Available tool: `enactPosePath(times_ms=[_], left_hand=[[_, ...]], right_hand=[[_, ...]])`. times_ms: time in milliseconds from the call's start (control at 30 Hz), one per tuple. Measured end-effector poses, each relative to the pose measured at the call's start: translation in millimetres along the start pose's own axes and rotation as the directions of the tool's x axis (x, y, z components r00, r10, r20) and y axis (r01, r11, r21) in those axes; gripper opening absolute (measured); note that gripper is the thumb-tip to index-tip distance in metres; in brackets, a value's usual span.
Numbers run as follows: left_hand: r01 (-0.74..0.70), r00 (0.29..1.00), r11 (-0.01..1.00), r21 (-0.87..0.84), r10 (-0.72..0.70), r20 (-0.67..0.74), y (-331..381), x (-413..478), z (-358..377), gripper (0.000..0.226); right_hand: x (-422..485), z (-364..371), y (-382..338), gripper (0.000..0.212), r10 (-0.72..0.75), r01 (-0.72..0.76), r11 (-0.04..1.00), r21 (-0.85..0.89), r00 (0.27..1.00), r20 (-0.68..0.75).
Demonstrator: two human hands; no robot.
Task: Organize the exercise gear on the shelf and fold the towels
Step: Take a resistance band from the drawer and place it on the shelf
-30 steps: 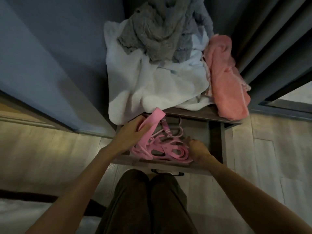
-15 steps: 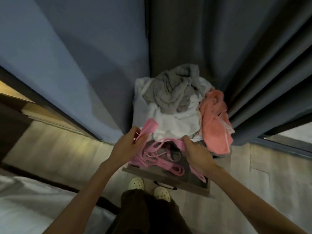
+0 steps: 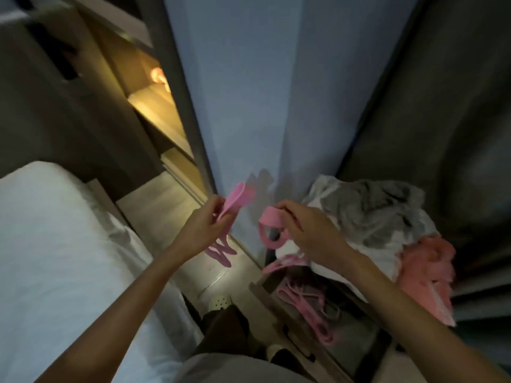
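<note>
- Resistance band [image 3: 234,199], pink and flat, sits folded in a pinch of my left hand [image 3: 203,230]. Thumb and curled fingers are clamped on it, and its loose strands dangle below the hand.
- My right hand [image 3: 309,236] is closed round a second pink loop [image 3: 272,223], which curls under the fingers. I cannot tell whether both loops belong to one band.
- Both hands are raised, near each other but apart, in front of the blue wall [image 3: 262,106].
- Below the right forearm, more pink bands [image 3: 304,301] lie tangled in the open drawer [image 3: 278,317].
- Above the drawer, a grey towel [image 3: 367,208], a white towel [image 3: 384,255] and a coral towel [image 3: 425,275] are heaped unfolded. A white-sheeted bed [image 3: 55,244] lies to the left.
- My reading of the risk: a trailing strand may catch in the drawer's tangle and drag it out, or the stretchy band may slip the pinch. The overhanging towels could also slide down.
</note>
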State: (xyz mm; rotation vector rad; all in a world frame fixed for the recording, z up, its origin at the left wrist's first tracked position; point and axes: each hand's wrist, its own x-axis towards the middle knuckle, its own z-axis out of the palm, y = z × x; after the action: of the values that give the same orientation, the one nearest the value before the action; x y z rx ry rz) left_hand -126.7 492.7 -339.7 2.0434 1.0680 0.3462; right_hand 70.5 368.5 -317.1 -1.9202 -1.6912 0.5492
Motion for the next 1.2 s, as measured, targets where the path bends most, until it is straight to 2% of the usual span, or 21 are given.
enactPosePath(times_ms=[200,333,400,667,833,1067,1200], left_hand=[[0.148,0.966,0.987,-0.069,-0.159,-0.206,-78.8,10.4,-85.4,0.022],[0.174,0.923,0.976,-0.128,-0.207,-0.324,-134.2,31.9,-145.3,0.022],[0.172,0.911,0.974,-0.147,-0.214,-0.353,-157.3,45.5,-175.6,0.022],[0.22,0.893,0.966,-0.134,-0.255,-0.371,-233.4,113.7,-285.1,0.04],[0.225,0.876,0.962,-0.157,-0.27,-0.4,-269.3,170.3,-332.7,0.038],[0.231,0.88,0.964,-0.133,-0.265,-0.394,-318.9,269.2,-382.7,0.043],[0.227,0.909,0.967,-0.113,-0.252,-0.332,-340.1,329.0,-408.7,0.05]], right_hand=[[116.0,58.1,-65.1,0.02,-0.15,0.143,0.987,0.072,0.984,0.098],[195.6,97.7,-113.2,0.023,-0.223,0.215,0.974,0.066,0.963,0.15],[234.6,116.5,-136.6,0.021,-0.22,0.205,0.974,0.093,0.956,0.195],[377.7,185.0,-192.3,0.018,-0.044,-0.004,0.985,0.174,0.961,0.274],[471.1,219.5,-204.6,0.024,0.048,-0.127,0.947,0.295,0.964,0.262],[592.4,256.7,-197.9,0.022,0.255,-0.272,0.853,0.446,0.962,0.099],[651.4,264.8,-188.9,0.021,0.35,-0.31,0.793,0.525,0.936,0.023]])
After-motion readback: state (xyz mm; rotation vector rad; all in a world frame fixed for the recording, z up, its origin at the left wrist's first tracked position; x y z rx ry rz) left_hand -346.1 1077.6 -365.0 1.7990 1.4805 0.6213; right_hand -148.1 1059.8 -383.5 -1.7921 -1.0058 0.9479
